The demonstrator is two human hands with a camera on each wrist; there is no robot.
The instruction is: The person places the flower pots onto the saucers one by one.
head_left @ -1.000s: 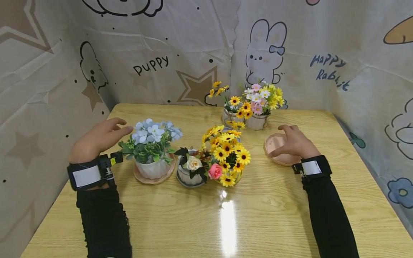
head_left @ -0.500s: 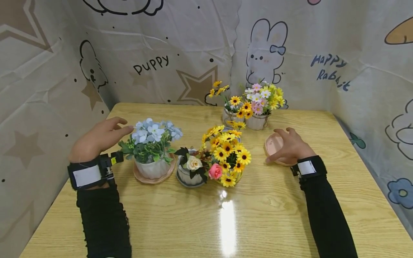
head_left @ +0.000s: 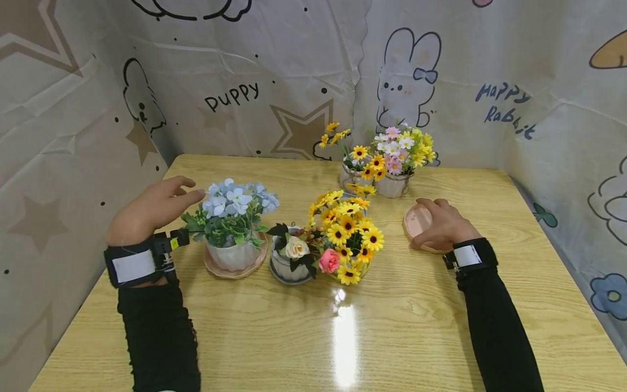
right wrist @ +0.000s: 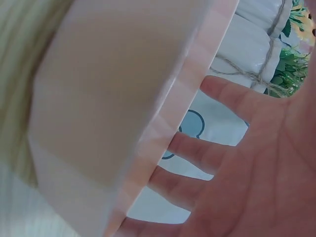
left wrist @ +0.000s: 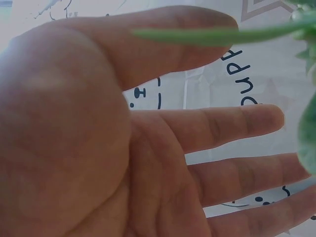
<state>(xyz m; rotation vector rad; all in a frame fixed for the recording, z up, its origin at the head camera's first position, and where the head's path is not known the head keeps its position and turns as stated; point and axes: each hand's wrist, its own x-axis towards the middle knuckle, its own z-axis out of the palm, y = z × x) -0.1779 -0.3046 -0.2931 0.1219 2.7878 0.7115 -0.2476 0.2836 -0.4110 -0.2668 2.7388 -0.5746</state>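
Note:
In the head view my right hand (head_left: 443, 222) spans a pink saucer (head_left: 417, 220) on the table, gripping it with the thumb at the near side and the fingers over the far side. The right wrist view has several fingertips pressed along the rim of this saucer (right wrist: 108, 108). My left hand (head_left: 154, 212) hovers left of a white pot (head_left: 234, 257) of blue flowers (head_left: 235, 200), fingers extended and nothing held. Green leaves (left wrist: 307, 133) overlap the fingertips in the left wrist view. That pot stands on another pink saucer (head_left: 262, 261).
A pot with cream and pink roses (head_left: 296, 247) and a bunch of yellow sunflowers (head_left: 348, 234) stand mid-table. Farther back are a pot of orange-yellow flowers (head_left: 355, 177) and one of pink and white daisies (head_left: 393, 182). A printed cloth (head_left: 274, 49) hangs behind the table (head_left: 274, 337).
My right hand has come down over the pink saucer, its fingers and thumb settling at the rim. The left hand keeps its place beside the blue flowers.

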